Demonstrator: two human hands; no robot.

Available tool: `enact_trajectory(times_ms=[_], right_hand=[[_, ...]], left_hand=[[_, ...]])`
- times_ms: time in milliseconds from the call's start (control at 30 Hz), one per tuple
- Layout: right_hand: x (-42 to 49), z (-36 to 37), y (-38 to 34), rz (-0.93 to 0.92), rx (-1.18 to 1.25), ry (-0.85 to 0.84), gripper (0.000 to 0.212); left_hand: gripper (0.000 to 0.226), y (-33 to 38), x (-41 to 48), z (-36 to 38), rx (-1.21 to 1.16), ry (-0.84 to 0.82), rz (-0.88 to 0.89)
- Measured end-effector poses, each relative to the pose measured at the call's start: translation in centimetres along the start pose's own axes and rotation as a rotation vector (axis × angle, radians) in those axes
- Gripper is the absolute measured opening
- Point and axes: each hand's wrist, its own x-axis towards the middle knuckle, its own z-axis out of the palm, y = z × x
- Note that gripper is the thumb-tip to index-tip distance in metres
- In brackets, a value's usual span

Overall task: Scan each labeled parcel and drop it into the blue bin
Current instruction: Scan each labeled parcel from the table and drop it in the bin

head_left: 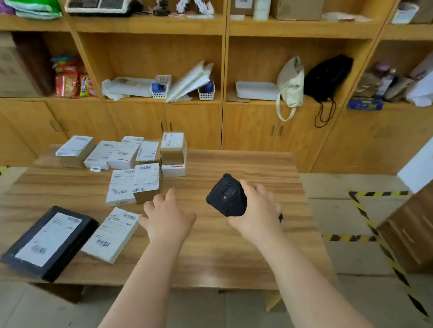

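Many labeled parcels wait on table, most work seemingly left (blue bin unseen); right hand clamps scanner, left hand fingers apart, empty.

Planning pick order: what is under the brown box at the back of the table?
A white box with a red mark on its front lies under the brown box. Only that front side shows; its top, and any label there, is covered.
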Motion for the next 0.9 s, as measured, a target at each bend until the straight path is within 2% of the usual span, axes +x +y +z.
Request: enact_trajectory(times_ms=[200,400,633,800,900], right_hand=[[7.5,2.9,-1.7,-0.100,0.007,-0.126,0.094],[12.2,7.6,-4.7,-0.109,-0.026,-0.245,0.093],[17.4,12.8,-9.8,-0.062,-0.009,-0.271,0.088],[20.1,16.2,-12.6,0.043,-0.019,-0.253,0.088],[21.0,17.4,-13.5,0.101,-0.033,-0.226,0.086]], left_hand=[[0.075,-0.6,5.0,1.2,-0.020,-0.069,-0.223],[0.080,-4.5,9.7,1.8,-0.027,-0.086,-0.337],[0.085,-8.5,17.8,1.4,-0.017,-0.125,-0.289],[0.101,-11.2,23.9,3.0,-0.159,-0.215,-0.383],[0.114,-11.4,26.8,4.8,-0.123,-0.274,-0.370]])
